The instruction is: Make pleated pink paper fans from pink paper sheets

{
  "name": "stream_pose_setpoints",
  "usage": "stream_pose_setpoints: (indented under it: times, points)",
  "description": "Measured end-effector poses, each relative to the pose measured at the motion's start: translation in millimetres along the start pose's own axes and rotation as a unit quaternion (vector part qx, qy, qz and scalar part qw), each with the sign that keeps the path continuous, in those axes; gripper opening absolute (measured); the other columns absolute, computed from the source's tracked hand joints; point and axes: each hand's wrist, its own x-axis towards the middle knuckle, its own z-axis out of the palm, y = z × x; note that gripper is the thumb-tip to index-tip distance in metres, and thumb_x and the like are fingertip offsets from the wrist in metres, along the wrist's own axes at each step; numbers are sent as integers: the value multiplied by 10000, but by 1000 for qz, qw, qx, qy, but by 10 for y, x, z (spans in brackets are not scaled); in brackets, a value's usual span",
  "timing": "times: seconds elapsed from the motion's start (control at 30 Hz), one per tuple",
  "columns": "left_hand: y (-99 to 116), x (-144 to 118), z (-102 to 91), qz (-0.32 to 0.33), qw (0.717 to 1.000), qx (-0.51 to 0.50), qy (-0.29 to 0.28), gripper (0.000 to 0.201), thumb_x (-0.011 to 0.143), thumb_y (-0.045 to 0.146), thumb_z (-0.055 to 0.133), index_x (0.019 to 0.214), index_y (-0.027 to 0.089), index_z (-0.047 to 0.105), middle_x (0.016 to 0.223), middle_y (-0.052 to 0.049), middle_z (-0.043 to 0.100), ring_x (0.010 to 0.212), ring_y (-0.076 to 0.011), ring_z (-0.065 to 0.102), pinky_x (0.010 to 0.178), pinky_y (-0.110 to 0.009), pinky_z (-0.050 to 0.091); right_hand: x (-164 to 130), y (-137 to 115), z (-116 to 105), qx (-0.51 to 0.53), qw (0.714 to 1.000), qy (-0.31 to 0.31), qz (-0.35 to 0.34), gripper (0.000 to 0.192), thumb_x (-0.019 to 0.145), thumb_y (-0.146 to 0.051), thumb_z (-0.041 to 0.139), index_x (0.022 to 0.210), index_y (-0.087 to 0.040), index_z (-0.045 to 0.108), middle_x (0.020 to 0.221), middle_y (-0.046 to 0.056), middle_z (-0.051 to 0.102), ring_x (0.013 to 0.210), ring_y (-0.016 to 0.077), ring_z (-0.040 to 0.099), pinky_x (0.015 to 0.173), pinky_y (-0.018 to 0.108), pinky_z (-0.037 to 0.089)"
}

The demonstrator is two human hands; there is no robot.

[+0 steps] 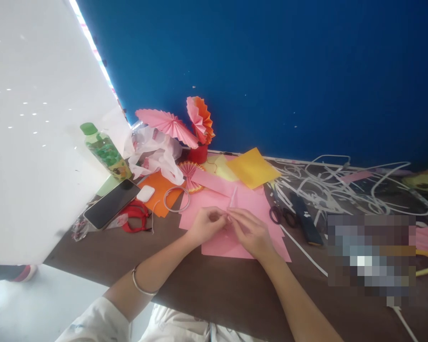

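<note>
My left hand (209,224) and my right hand (250,232) meet over a stack of pink paper sheets (217,249) on the dark table. The fingertips of both are pinched together around a narrow folded strip of pink paper (234,195), which sticks up and away from me. Its lower end is hidden by my fingers. Just behind my hands, a pink sheet (214,183) lies at an angle on the stack. A pleated pink paper fan (190,175) with a yellow edge rests beyond my left hand.
At left are a phone (111,204), a green-capped bottle (105,149), red-handled pliers (135,217) and a wire ring (177,198). Folded paper flowers (171,124) stand at the back near a yellow sheet (254,168). Black scissors (282,215) and tangled white strips (328,183) lie right.
</note>
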Motion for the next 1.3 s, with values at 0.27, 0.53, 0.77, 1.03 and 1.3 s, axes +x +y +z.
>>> stream_pose_setpoints:
  times: [0.27,0.53,0.77,1.03,1.3]
  points:
    - [-22,27,-16,-43,998,-43,13,218,679,306,665,743,99,639,627,-42,646,562,-121,604,573,-242,511,2,-33,15,-10,1000,0,8,261,845,-130,465,1038,-205,623,1001,82,660,920,186,629,819,344,544]
    - [-50,36,-18,-32,998,-41,26,128,678,240,640,700,115,622,604,-19,640,535,-113,599,547,-234,503,-10,-27,33,-35,999,12,10,261,850,-134,470,1057,-191,618,1003,83,668,928,191,633,846,345,542]
    - [-23,26,-3,-25,999,-6,21,117,699,238,605,709,123,614,582,-9,626,520,-115,589,538,-244,491,30,-44,7,-56,998,22,6,208,848,-134,485,971,-183,646,948,84,683,876,185,648,820,331,553]
    - [-13,7,-19,15,996,87,15,82,715,185,559,730,124,611,657,-27,638,593,-107,580,603,-231,470,-29,4,14,-68,997,-12,-45,243,854,-128,471,1041,-183,617,1003,94,666,936,197,622,823,354,547]
    - [3,1,6,13,998,64,23,74,713,181,560,716,125,608,643,-18,635,565,-91,571,574,-210,465,17,-49,38,-20,999,26,43,159,823,-151,518,910,-197,643,899,63,685,840,177,643,785,319,546]
